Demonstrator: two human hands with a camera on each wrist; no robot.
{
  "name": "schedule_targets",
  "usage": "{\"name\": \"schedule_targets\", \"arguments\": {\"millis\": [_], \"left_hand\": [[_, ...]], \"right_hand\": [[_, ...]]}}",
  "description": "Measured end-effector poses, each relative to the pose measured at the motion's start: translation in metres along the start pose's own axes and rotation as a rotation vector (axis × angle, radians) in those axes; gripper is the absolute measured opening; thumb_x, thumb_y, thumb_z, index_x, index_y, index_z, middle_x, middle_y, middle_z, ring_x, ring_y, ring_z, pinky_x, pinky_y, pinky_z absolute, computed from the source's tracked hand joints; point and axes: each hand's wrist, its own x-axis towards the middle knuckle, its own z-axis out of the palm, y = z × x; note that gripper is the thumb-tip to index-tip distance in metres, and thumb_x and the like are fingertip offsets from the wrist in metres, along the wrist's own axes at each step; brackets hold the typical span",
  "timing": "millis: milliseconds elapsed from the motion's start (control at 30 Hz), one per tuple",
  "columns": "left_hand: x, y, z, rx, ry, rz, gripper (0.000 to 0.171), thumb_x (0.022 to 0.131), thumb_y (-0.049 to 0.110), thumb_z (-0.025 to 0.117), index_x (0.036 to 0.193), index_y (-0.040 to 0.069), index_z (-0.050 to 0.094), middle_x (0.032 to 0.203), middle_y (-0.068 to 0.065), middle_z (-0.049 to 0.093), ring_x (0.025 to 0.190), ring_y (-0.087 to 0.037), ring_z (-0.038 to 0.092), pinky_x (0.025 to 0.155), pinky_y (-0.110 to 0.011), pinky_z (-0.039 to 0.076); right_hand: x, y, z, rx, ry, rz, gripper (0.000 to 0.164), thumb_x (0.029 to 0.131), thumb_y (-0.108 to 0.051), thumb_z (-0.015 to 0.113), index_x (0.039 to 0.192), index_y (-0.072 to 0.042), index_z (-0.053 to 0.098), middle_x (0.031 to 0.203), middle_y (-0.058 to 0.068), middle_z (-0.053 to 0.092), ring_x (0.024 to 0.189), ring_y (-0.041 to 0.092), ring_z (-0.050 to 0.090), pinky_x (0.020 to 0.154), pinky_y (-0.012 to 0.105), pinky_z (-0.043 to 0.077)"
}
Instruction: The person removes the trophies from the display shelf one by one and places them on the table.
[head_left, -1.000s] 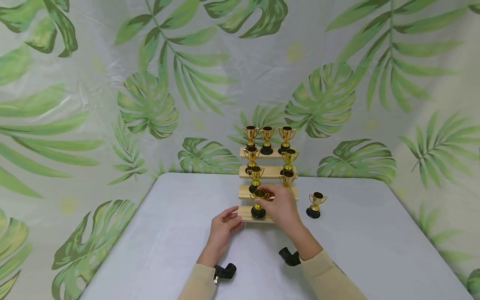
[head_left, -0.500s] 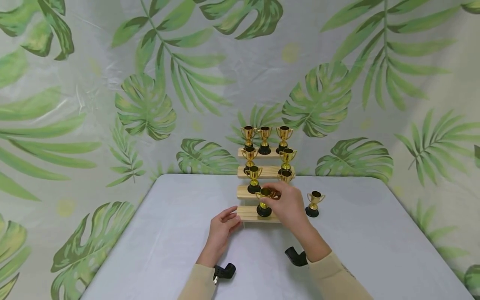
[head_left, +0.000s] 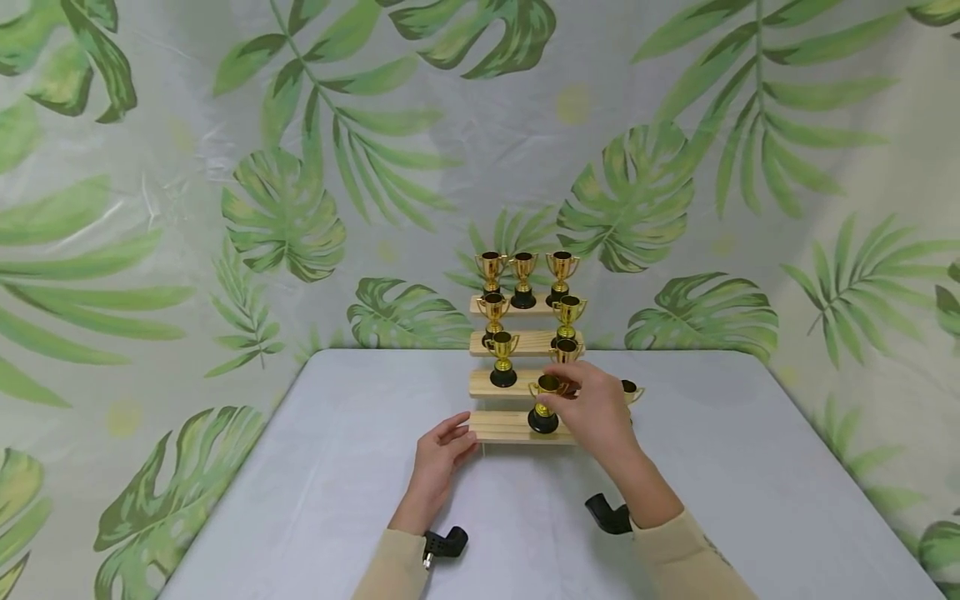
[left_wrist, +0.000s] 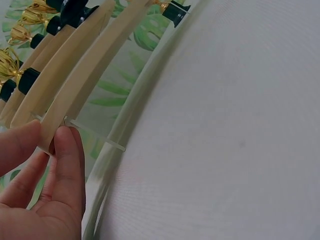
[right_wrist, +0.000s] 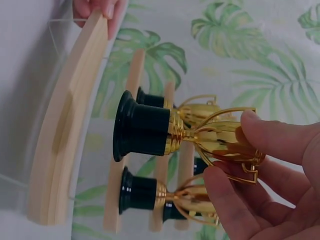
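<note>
right hand (head_left: 596, 408) pinches cup (head_left: 546, 402) by its bowl, upright, base just above bottom step (head_left: 502, 427) of rack, toward the step's right end | left hand (head_left: 438, 462) holds that step's left end, fingers straight | spare cup (head_left: 632, 392) right of rack, behind right hand

No readable text, label, brand or number on anything in view

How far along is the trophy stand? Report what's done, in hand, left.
Done: seven trophies stand on the upper three steps. In hand: the right hand holds a trophy at the bottom step; the left hand steadies its end. Left: one trophy on the table.
</note>
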Motion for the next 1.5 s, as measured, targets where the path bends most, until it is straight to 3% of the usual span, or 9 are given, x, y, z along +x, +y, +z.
{"name": "schedule_targets", "arguments": {"millis": [467,767,1500], "left_hand": [[-0.005,0.003,0.003,-0.009,-0.003,-0.007,0.046,0.091,-0.005,0.07,0.136,-0.003,0.059,0.121,-0.026,0.061,0.103,-0.028,0.068,0.091,-0.036,0.057],[-0.004,0.004,0.003,-0.014,0.0,-0.009,0.047,0.089,-0.004,0.072,0.135,-0.003,0.06,0.115,-0.019,0.063,0.098,-0.023,0.069,0.091,-0.036,0.057],[-0.002,0.002,0.003,-0.027,0.006,-0.005,0.045,0.09,-0.007,0.07,0.134,-0.004,0.06,0.111,-0.017,0.063,0.096,-0.021,0.069,0.089,-0.035,0.058]], "right_hand": [[-0.013,0.027,-0.023,-0.054,0.041,0.084,0.037,0.08,-0.018,0.088,0.114,-0.013,0.076,0.095,0.001,0.068,0.086,0.021,0.068,0.067,0.036,0.059],[-0.02,0.043,-0.032,-0.111,0.072,0.093,0.035,0.08,-0.019,0.087,0.113,-0.012,0.076,0.094,0.004,0.068,0.081,0.021,0.066,0.065,0.037,0.057],[-0.033,0.092,-0.057,-0.213,0.112,0.209,0.037,0.082,-0.017,0.085,0.117,-0.009,0.075,0.099,0.013,0.069,0.086,0.03,0.064,0.065,0.04,0.053]]}}
